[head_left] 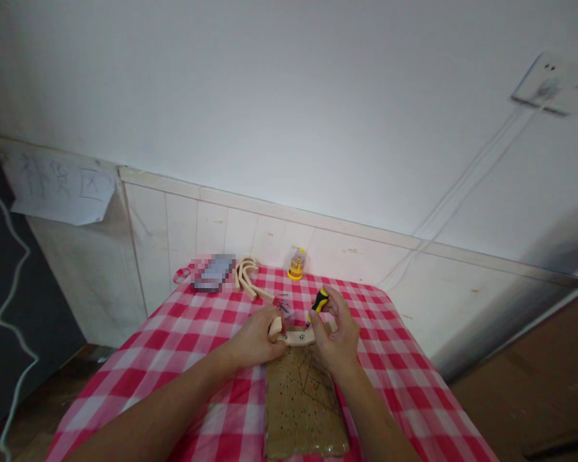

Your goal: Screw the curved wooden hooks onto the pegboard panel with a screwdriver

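My left hand is closed on a curved pale wooden piece and presses it onto the table's checked cloth. My right hand grips a black and yellow screwdriver, whose tip points down at the wooden piece. A small pile of dark screws lies just behind my left hand. A brown perforated board lies on the cloth in front of both hands.
The red and white checked tablecloth covers a small table against a white panelled wall. Several curved wooden strips, a blurred grey object and a yellow screwdriver-bit holder stand at the back. A sheet of paper hangs at left.
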`<state>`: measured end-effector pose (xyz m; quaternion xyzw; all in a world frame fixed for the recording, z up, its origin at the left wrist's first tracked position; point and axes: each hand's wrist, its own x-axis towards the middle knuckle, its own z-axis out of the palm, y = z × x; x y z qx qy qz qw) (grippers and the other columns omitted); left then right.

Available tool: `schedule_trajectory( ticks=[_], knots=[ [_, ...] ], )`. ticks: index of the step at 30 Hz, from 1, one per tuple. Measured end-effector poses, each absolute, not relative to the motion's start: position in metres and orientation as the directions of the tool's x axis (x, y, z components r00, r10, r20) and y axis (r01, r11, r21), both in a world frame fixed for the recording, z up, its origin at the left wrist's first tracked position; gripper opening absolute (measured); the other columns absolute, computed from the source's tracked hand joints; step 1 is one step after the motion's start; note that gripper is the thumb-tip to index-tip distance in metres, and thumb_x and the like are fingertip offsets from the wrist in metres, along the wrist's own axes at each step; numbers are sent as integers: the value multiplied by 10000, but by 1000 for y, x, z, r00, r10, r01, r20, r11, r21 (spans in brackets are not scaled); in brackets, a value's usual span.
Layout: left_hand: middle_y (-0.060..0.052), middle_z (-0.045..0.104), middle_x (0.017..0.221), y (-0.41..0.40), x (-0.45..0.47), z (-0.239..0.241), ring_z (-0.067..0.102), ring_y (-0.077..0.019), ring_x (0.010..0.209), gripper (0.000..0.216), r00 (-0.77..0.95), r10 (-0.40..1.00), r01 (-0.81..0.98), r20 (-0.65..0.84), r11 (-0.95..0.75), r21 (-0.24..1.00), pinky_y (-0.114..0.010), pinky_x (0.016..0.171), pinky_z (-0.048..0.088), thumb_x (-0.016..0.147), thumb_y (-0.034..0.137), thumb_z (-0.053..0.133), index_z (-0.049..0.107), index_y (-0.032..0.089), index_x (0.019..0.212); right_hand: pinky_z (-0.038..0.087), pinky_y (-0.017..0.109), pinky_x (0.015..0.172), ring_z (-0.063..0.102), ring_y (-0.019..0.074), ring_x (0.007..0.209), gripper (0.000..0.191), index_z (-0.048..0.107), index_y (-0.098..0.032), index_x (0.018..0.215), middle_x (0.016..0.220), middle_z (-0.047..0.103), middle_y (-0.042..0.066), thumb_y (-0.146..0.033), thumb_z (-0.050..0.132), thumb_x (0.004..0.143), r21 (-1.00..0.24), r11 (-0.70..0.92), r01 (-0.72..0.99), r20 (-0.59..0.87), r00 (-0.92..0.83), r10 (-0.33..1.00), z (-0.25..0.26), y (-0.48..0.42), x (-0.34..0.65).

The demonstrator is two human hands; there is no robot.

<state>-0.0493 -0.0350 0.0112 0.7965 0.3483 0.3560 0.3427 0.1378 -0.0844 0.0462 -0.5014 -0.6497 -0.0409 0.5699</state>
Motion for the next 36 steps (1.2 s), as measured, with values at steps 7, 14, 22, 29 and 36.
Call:
schedule_trajectory(
  ticks=[7, 14, 22, 29, 36],
  knots=[
    [5, 553, 743, -34, -48, 10, 514, -163, 690, 188, 494, 796, 303, 350, -535, 789, -258, 619, 348, 585, 97, 606, 501, 196, 704, 619, 285, 627, 740, 207, 791, 453, 594, -225, 1335, 1006, 764, 69, -268, 662, 889, -530, 482, 698, 738, 99, 667, 47, -85, 136],
    [4, 551, 733, -35, -49, 11, 519, -167, 694, 199, 506, 788, 290, 349, -537, 792, -263, 619, 345, 577, 75, 594, 493, 198, 697, 624, 277, 599, 754, 225, 849, 467, 579, -238, 1367, 1027, 761, 78, -261, 652, 906, -593, 492, 638, 697, 102, 709, 44, -84, 138],
    [16, 535, 723, -36, -49, 14, 488, -150, 658, 209, 511, 791, 275, 336, -521, 808, -257, 595, 334, 577, 73, 599, 484, 199, 697, 633, 280, 602, 754, 225, 879, 495, 559, -234, 1390, 1061, 761, 91, -233, 642, 903, -656, 489, 575, 653, 106, 750, 42, -81, 138],
    [5, 557, 747, -35, -50, 11, 518, -164, 696, 203, 498, 799, 293, 338, -521, 802, -261, 618, 355, 574, 71, 603, 514, 190, 711, 634, 369, 823, 761, 226, 926, 432, 605, -231, 1331, 1072, 773, 84, -201, 623, 901, -547, 537, 642, 716, 27, 698, 50, -87, 137],
    [8, 550, 730, -35, -49, 12, 522, -167, 694, 187, 502, 795, 301, 341, -530, 792, -262, 623, 356, 583, 80, 606, 515, 191, 702, 633, 370, 819, 760, 220, 926, 347, 644, -226, 1252, 1055, 774, 85, -182, 568, 916, -566, 563, 603, 738, 67, 671, 54, -88, 136]
  ],
)
